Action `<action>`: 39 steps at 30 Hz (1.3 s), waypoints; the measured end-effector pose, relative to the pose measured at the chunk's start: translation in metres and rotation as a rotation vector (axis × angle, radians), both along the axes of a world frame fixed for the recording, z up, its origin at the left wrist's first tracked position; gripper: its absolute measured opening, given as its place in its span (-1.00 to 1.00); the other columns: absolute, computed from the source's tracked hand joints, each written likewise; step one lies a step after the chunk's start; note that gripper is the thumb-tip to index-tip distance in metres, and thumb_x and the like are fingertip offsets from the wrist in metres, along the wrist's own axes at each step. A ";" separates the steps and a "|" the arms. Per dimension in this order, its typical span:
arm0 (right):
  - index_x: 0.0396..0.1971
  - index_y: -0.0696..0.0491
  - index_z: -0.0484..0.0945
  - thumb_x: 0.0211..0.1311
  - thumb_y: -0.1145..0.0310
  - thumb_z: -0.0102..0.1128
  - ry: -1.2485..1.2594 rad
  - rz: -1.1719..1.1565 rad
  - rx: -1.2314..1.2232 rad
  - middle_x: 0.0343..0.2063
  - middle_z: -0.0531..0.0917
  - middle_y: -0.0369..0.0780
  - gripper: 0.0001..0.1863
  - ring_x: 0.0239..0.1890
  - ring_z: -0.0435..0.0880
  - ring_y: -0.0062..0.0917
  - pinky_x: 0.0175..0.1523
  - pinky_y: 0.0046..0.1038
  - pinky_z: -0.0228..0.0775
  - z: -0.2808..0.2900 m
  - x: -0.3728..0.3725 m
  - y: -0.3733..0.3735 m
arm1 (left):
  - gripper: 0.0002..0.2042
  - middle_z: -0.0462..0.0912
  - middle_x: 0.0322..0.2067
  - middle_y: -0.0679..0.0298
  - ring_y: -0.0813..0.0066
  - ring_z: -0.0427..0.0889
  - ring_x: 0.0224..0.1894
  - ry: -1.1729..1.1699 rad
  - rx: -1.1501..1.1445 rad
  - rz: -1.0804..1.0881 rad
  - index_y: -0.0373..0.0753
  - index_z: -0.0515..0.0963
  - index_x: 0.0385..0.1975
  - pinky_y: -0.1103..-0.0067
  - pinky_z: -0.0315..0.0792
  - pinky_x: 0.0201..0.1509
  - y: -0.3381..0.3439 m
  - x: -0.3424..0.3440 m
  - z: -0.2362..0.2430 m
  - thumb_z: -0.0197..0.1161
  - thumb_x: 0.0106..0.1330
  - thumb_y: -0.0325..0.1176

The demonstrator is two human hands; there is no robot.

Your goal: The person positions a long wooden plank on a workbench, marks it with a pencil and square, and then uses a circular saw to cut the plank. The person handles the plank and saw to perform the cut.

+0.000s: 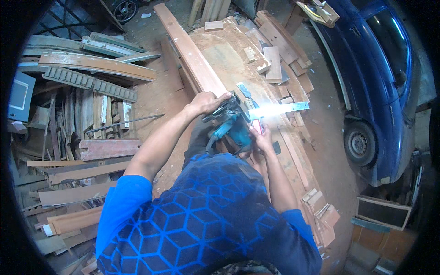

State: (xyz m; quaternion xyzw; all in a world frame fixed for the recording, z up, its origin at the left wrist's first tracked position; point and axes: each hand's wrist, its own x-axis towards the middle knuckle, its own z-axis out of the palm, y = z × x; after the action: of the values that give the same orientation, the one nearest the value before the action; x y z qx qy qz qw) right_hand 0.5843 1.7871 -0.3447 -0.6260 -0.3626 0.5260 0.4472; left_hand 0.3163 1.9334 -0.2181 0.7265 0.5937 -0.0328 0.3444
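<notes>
In front of my body is a teal and black power tool (236, 130), which looks like an electric hand planer tilted with its metal side up. My left hand (205, 103) is closed on the tool's dark metal edge, the thumb stretched along it. My right hand (262, 139) grips the stock of a try square (291, 108), whose shiny blade points right and glares under the light. The square's inner end lies close to the tool; whether they touch I cannot tell. Just beyond is a small blue-and-metal hand tool (245, 90) on the bench.
A long plank (190, 50) runs away from me along the left of the dusty workbench (220, 52). Offcuts (273, 64) lie along its right side. Stacked timber (98, 66) fills the left floor. A blue vehicle (376, 82) stands at the right.
</notes>
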 end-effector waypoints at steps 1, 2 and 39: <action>0.07 0.23 0.41 0.30 0.36 0.38 0.020 0.012 0.008 -0.27 0.68 -0.18 -0.55 -0.33 0.70 -0.53 -0.22 -0.46 0.58 0.001 0.002 0.004 | 0.16 0.70 -0.27 -0.30 -0.19 0.69 -0.05 0.048 0.008 -0.006 -0.52 0.71 -0.32 0.21 0.52 0.08 0.003 0.003 -0.003 -0.38 0.17 0.70; 0.08 0.22 0.40 0.31 0.37 0.37 0.039 0.017 0.005 -0.26 0.68 -0.17 -0.55 -0.33 0.70 -0.51 -0.22 -0.45 0.59 0.002 0.003 0.002 | 0.24 0.68 -0.22 -0.33 -0.19 0.67 0.02 0.075 -0.051 -0.024 -0.56 0.69 -0.24 0.23 0.50 0.15 0.003 0.007 0.005 -0.50 0.13 0.73; 0.12 0.27 0.56 0.32 0.37 0.32 -0.100 0.156 0.178 -0.06 0.73 -0.09 -0.56 -0.04 0.67 -0.52 0.12 -0.43 0.47 0.016 0.023 0.087 | -0.37 0.70 -0.08 0.04 0.36 0.62 -0.01 -0.413 -0.144 0.204 -0.40 0.57 0.12 0.48 0.45 0.12 -0.026 0.011 0.014 0.09 0.48 0.15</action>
State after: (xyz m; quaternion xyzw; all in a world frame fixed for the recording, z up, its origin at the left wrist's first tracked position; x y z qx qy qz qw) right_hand 0.6070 1.8741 -0.3287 -0.5791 -0.4773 0.4933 0.4399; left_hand 0.3273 1.9075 -0.2044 0.6277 0.5771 0.1089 0.5111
